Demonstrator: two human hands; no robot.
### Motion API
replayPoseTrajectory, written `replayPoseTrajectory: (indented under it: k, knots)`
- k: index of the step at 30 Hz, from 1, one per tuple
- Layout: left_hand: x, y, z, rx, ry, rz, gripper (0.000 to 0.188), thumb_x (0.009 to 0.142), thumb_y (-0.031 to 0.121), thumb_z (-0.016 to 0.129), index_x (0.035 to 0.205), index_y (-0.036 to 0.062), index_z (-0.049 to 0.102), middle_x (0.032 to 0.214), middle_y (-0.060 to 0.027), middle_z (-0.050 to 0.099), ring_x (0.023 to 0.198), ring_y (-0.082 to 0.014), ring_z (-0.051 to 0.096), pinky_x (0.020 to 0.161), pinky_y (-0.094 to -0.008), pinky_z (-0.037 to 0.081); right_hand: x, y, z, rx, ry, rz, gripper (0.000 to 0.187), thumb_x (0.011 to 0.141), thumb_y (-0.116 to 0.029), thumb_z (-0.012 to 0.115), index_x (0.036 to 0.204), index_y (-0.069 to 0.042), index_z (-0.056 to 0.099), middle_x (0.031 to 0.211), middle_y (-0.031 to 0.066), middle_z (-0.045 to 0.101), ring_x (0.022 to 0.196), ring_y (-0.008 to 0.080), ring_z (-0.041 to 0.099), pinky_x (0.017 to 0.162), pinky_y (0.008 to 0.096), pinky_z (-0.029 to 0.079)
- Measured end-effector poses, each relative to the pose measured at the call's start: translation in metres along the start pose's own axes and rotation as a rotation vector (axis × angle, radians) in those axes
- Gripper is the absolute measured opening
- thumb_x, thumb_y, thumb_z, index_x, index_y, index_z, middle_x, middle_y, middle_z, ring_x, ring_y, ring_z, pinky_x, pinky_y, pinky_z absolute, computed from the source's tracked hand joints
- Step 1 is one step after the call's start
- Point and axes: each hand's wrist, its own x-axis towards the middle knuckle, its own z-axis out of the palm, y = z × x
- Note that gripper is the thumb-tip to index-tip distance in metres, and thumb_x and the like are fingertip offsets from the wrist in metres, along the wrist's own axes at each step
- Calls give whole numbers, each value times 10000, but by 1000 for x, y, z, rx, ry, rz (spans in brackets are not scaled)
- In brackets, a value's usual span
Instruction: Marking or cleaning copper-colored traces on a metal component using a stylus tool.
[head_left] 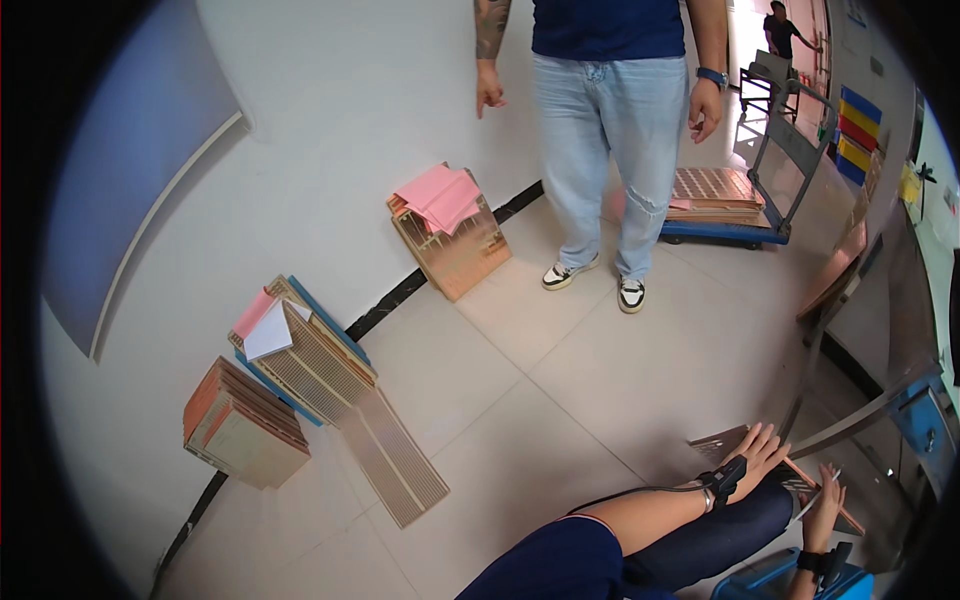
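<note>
Work appears unfinished at lower right, the left hand [757,465] splayed over a perforated panel [718,442], the right hand [824,508] clamping a slim white stick [805,507].

Blue board [140,170] on the white wall [340,120]

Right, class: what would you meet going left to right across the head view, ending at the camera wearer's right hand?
Blue board, brown panel stack, white-and-pink-topped stack, pink-topped stack, standing person's jeans, wearer's left hand, wearer's right hand.
</note>
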Motion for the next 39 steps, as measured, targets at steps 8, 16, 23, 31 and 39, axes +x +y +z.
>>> replayPoseTrajectory:
  k: [8, 16, 23, 31, 39]
  knots:
    - [-2, 3, -10, -268, -14, -12, 581, 875, 76, 435, 1447, 52, 336, 1422, -164, 387, 1409, -339, 257, 1185, -492, 108, 22, 9, -14, 63, -107, -57, 208, 741, -72, 709, 928, -73, 617, 798, 160, 634, 757, 382, 613, 656, 445, 461]
    - [-115, 4, 43, -636, 365, -286, 501, 826, -58, 505, 1297, 113, 514, 1278, -124, 490, 1265, -316, 442, 1085, -441, 360, 28, 6, -10, -103, -305, -178, 178, 759, -169, 730, 892, -82, 650, 733, 176, 630, 699, 394, 621, 618, 477, 468]
    - [-146, -23, 114, -1015, -323, -906, 273, 887, 34, 509, 1134, 71, 618, 966, -158, 663, 972, -285, 636, 836, -358, 487, 50, -61, -24, -46, -285, -180, 166, 782, -208, 713, 832, -64, 646, 726, 185, 628, 678, 377, 621, 622, 463, 473]
    - [-203, -67, 203, -1740, -360, -1467, 357, 931, 171, 531, 1275, 87, 490, 1161, -87, 585, 1025, -251, 588, 904, -375, 469, 59, -142, -75, 90, -180, -284, 150, 816, -227, 682, 771, -96, 626, 589, 87, 568, 587, 279, 610, 537, 389, 476]
    - [-160, -72, 190, -2062, 209, -1627, 742, 903, 721, 302, 1358, 147, 425, 1363, -73, 446, 1321, -257, 377, 1106, -497, 238, 28, -174, -188, 349, -24, -217, 192, 844, -275, 706, 852, -84, 685, 559, 75, 542, 495, 248, 567, 452, 347, 439]
